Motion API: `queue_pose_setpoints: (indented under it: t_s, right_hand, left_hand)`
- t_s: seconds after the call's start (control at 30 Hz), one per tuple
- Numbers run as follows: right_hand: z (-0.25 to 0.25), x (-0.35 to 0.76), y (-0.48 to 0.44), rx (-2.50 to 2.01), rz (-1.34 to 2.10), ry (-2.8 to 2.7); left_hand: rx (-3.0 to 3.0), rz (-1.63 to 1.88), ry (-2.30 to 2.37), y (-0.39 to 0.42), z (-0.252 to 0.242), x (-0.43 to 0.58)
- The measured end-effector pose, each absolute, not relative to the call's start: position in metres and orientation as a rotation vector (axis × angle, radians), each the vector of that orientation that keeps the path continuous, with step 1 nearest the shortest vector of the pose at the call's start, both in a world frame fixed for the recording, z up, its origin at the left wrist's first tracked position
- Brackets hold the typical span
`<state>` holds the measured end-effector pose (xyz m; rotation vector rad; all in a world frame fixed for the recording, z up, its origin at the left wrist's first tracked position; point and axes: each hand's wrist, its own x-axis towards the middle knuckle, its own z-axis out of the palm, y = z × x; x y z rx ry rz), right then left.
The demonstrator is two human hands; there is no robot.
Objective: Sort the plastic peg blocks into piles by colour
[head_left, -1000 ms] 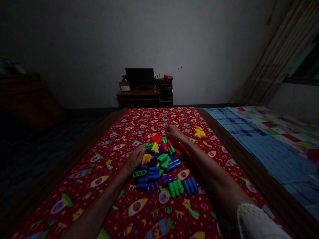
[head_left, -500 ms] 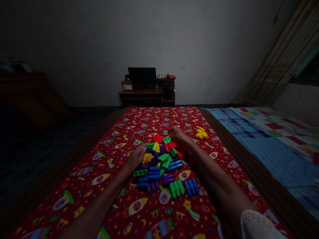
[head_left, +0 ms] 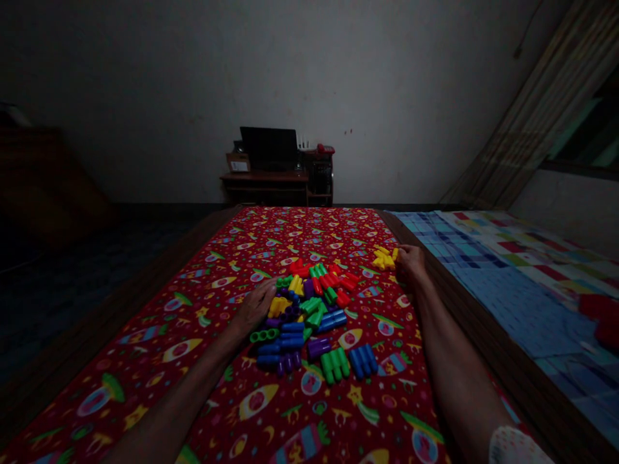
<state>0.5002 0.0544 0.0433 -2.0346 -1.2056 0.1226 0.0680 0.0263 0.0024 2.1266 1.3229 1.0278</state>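
Dim light; grey wall (head_left: 411, 96) behind desk (head_left: 265, 178) w/ dark monitor (head_left: 269, 148); curtain (head_left: 527, 109) nr window (head_left: 592, 138), R side.

From where I stood, I saw the right hand (head_left: 412, 260) holding a yellow piece (head_left: 395, 254) at its fingertips, just beside a small group of yellow pieces (head_left: 383, 260). The left hand (head_left: 257, 305) rested at the left edge of a mixed heap (head_left: 313, 310), in which green, blue, purple, red and yellow pieces lay close together. Everything was on a red patterned cloth (head_left: 159, 322). Beyond its far end, a dark screen (head_left: 268, 147) stood on a desk (head_left: 264, 182) near the wall.
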Motion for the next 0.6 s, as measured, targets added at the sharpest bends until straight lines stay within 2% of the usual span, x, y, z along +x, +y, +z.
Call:
queue_pose_setpoints:
  t_s: [0.23,0.47,0.6]
  right_hand:
    - [0.042,0.491,0.053,-2.028,0.145,-1.304]
    - [0.039,0.464,0.057,-2.07,0.144,-1.848]
    - [0.028,0.463,0.055,-2.132,0.068,-1.829]
  left_hand:
    - [2.141,1.031,1.337,0.025,0.004,0.069]
    - [2.134,1.015,1.353,0.025,0.006,0.069]
    - [2.145,1.006,1.337,0.022,0.008,0.071]
